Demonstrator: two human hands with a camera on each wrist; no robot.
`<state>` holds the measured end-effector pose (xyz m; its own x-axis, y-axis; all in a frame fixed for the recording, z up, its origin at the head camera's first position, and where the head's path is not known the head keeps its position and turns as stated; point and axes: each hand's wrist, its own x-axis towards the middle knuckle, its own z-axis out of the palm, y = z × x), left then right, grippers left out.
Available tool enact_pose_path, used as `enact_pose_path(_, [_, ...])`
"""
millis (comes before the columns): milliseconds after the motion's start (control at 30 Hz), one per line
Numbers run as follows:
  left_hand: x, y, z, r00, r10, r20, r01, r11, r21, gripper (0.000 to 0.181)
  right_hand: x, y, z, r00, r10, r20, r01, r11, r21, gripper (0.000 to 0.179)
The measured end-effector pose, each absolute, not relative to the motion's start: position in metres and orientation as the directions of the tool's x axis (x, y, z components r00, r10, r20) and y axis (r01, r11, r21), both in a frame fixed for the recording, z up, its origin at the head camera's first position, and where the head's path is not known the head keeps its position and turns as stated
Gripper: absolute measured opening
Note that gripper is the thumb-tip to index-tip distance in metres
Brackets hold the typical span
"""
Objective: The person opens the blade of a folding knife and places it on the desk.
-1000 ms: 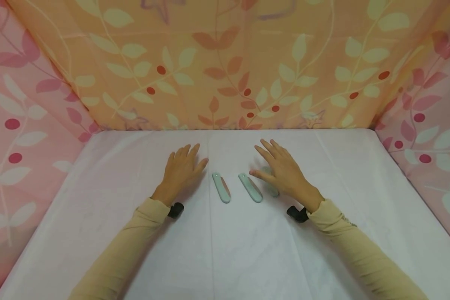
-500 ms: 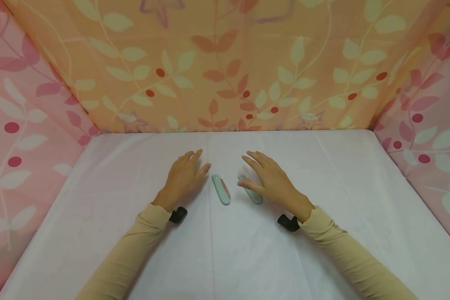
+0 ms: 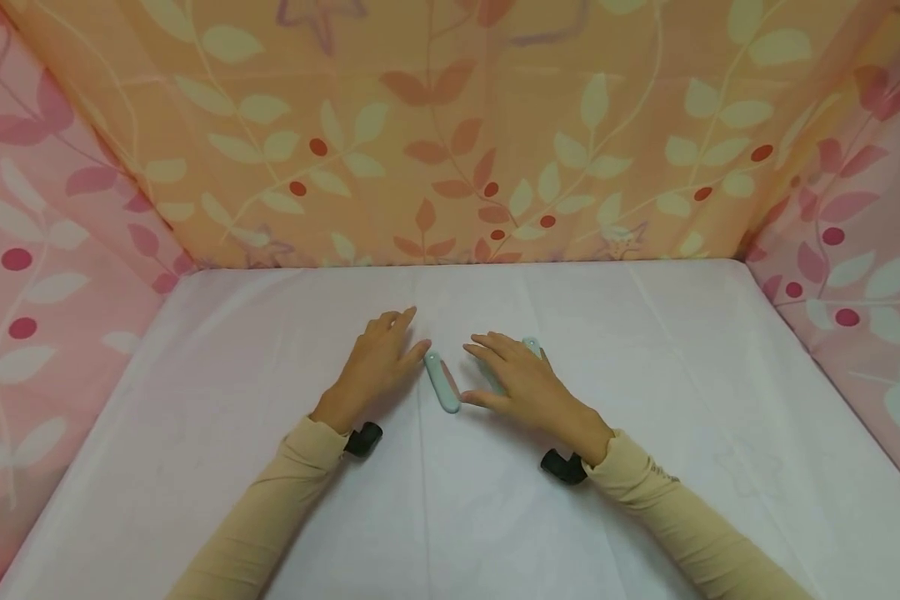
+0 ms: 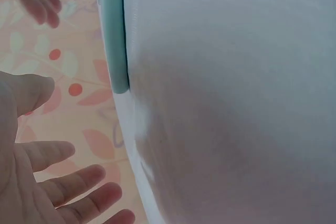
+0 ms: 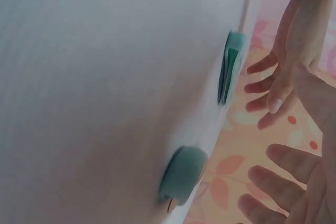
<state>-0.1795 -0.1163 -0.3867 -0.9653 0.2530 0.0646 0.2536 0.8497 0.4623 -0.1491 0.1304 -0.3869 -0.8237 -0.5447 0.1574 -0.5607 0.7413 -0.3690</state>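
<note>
Three pale green pieces on a white desk, two bare hands above

Left piece (image 3: 441, 383): slim, pale green, with a brownish edge along one side; lies on the desk (image 3: 457, 517) between the hands, its far end near the left thumb.
Middle piece (image 3: 491, 377): same colour; on the desk, partly hidden by the right hand.
Right piece (image 3: 532, 343): only the far end shows, just past the right hand's knuckles.
Left hand (image 3: 375, 367): grip wide, fingers extended, nothing held; the left wrist view shows a gap between thumb and piece.
Right hand (image 3: 528, 387): grip wide, fingers spread, nothing held; thumb tip just beside the left piece's near end, contact not certain.

Progress, as judged: early. All three pieces rest on the desk; gripping or lifting any of them is not yet done.

Surroundings: black wrist camera (image 3: 363, 439) on the left, another wrist camera (image 3: 562, 467) on the right; beige sleeves (image 3: 258, 500); orange leaf-print curtain (image 3: 450, 108) behind; pink panels (image 3: 52, 250) at both sides.
Obstruction: the right hand, covering much of two pieces; otherwise none seen.
</note>
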Motion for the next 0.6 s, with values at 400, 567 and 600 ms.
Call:
enact_pose_path(400, [-0.172,-0.110,-0.387,-0.933,0.345,0.104,0.352,0.810,0.469,0.049,-0.143,0.119,-0.389,-0.791,-0.604,0.097,-0.574,0.678,-0.459,0.067])
enact_pose_path(567, [-0.173,-0.111,-0.390,-0.920,0.383,0.086,0.377,0.804,0.460,0.042,-0.145,0.115,-0.392,-0.783,-0.618,0.068,-0.561,0.654,-0.508,0.058])
enact_pose_path(600, [-0.173,-0.112,-0.390,-0.919,0.387,0.077,0.376,0.801,0.466,0.041,-0.146,0.114,-0.392,-0.777,-0.626,0.068,-0.566,0.647,-0.510,0.055])
